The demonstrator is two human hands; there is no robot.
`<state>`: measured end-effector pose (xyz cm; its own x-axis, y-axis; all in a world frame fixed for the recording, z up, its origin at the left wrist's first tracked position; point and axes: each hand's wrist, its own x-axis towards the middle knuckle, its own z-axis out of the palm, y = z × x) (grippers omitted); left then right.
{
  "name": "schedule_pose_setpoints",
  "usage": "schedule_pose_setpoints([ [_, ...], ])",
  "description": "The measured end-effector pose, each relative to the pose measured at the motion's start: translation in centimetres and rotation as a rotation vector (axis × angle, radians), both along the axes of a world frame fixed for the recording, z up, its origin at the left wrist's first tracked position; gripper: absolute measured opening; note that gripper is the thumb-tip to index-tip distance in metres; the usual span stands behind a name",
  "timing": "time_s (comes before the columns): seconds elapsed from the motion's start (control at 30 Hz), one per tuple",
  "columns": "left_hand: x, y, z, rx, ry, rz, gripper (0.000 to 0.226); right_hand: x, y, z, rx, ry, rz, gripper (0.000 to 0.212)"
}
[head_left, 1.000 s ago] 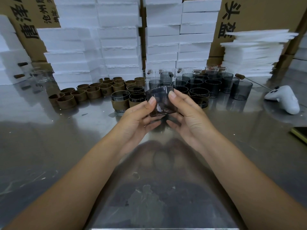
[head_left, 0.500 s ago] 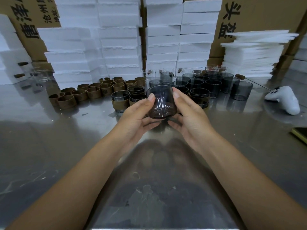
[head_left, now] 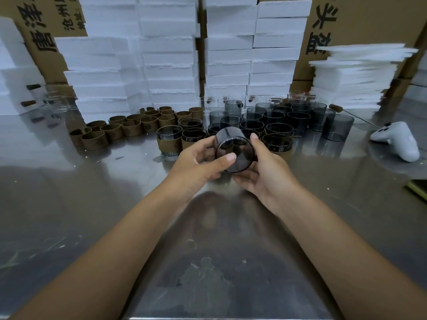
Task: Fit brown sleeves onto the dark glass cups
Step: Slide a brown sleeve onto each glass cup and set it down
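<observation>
Both hands on one dark glass cup [head_left: 240, 146], held clear of the steel table [head_left: 69, 204], centre frame, just in front of the cup cluster. The cup is bare glass, tipped on its side with one round end facing the camera; can't tell if that's mouth or base, the glass is too dark. Left hand [head_left: 196, 162] grips it from the left, thumb across the near end. Right hand [head_left: 263, 172] cradles it from the right and below, index finger over the top wall. Loose brown sleeves [head_left: 115, 130] bunched on the table, back left. Sleeved cups [head_left: 168, 140] stand just behind the hands. Bare dark cups [head_left: 277, 116] packed together behind, to the right. White controller [head_left: 397, 142] far right, well apart. White foam boxes [head_left: 168, 54] stacked along the back.
</observation>
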<state>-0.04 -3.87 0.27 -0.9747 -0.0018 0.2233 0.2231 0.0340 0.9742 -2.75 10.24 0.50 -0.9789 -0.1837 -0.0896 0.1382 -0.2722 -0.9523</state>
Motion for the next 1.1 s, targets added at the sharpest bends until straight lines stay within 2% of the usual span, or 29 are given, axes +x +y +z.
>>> schedule_pose_setpoints([
  [0.07,0.0,0.0,0.0,0.008,-0.008,0.013,0.041,0.0,-0.1,-0.1,0.052,0.015,-0.007,0.039],
  [0.2,0.0,0.0,0.2,0.072,-0.021,0.076,0.060,0.3,-0.3,0.0,0.183,0.149,-0.004,0.051],
  [0.33,-0.2,-0.1,0.3,0.097,-0.027,0.093,0.043,0.7,-0.5,-0.1,0.227,0.256,0.050,0.068],
  [0.43,-0.2,-0.2,0.2,0.082,-0.021,0.088,0.037,1.0,-0.4,-0.1,0.231,0.261,0.054,0.059],
  [0.7,-0.9,-0.9,0.5,-0.002,-0.038,0.044,0.047,1.0,-0.4,0.2,0.152,0.228,-0.023,0.037],
  [0.8,-2.2,-2.8,1.1,-0.021,-0.026,0.217,0.025,0.8,-0.4,0.4,0.081,0.139,-0.041,0.027],
  [0.87,-3.1,-5.3,1.3,-0.119,0.032,0.339,0.008,0.7,-0.6,0.3,0.045,0.094,-0.036,0.026],
  [0.97,-4.3,-10.3,1.5,-0.296,0.091,0.504,0.010,0.5,-0.8,0.2,-0.016,0.051,-0.035,0.028],
  [1.1,-5.2,-17.8,0.9,-0.541,0.000,0.766,0.007,0.4,-0.9,0.1,-0.050,0.038,-0.028,0.028],
])
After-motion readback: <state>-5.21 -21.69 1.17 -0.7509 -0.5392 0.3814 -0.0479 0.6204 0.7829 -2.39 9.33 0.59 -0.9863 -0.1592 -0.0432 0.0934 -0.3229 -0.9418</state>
